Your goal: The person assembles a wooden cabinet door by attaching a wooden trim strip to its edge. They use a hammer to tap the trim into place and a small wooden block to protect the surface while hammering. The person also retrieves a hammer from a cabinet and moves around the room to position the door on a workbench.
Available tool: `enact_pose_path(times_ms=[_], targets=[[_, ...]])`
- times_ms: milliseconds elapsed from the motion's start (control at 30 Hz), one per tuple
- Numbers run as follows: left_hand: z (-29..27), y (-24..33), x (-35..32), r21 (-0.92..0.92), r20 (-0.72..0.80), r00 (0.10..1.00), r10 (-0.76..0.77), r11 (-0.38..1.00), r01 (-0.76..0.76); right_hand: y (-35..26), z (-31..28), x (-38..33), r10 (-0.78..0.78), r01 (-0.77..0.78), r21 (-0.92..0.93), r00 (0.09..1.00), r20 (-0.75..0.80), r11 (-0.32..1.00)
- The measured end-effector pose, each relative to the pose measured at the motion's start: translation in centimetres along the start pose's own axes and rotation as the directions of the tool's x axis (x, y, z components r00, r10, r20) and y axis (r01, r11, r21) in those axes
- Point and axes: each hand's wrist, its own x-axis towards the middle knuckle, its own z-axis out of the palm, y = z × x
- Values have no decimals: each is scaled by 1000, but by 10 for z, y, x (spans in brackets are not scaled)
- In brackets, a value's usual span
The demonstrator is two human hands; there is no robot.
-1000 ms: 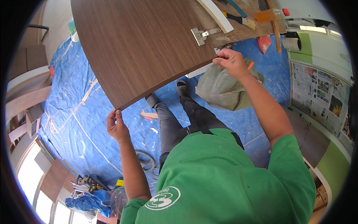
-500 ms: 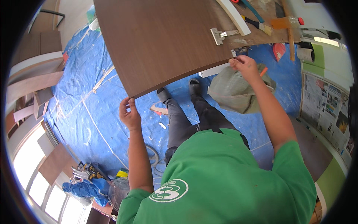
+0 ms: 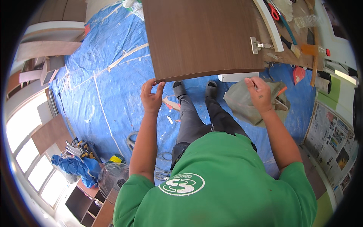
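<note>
Apparently part-fitted: a panel with one hinge on it, one hand at its corner

In the head view, the brown panel (image 3: pixel 200 41) lies flat just beyond the fingers of both hands, its near edge running between them. The left hand (image 3: pixel 152 99) is at the panel's near left corner, thumb and fingers about it; whether they pinch the board or merely touch it cannot be told. The right hand (image 3: pixel 261 97) is apart from the panel, just short of its near right corner, fingers half curled and nothing to be made out in them.

What seems done is the metal hinge (image 3: pixel 255 46), in place on the panel beyond the right fingertips, its arm reaching outward past the panel's side. Whether every screw is in is too small to tell. No second hinge shows, but the far end is cut off, so how much is left stays uncertain.

Past the right fingers, on the work surface (image 3: pixel 274 57), a white curved-looking strip (image 3: pixel 270 26) lies beside the hinge arm, with a brush (image 3: pixel 294 49) farther right. A sack (image 3: pixel 240 102) sits on the floor below the right hand.
</note>
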Motion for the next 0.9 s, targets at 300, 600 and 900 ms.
enact_pose_path(times_ms=[300,600,900], targets=[[-3,12,9,37,-99,989,114,993,-110,-73,64,81,-535,586,-175,801,268,791],[18,62,24,225,40,899,436,873,-433,-77,100,77,-445,532,-352,844,299,771],[26,57,24,158,16,914,405,902,-403,-76,104,76,-433,505,-343,860,269,792]])
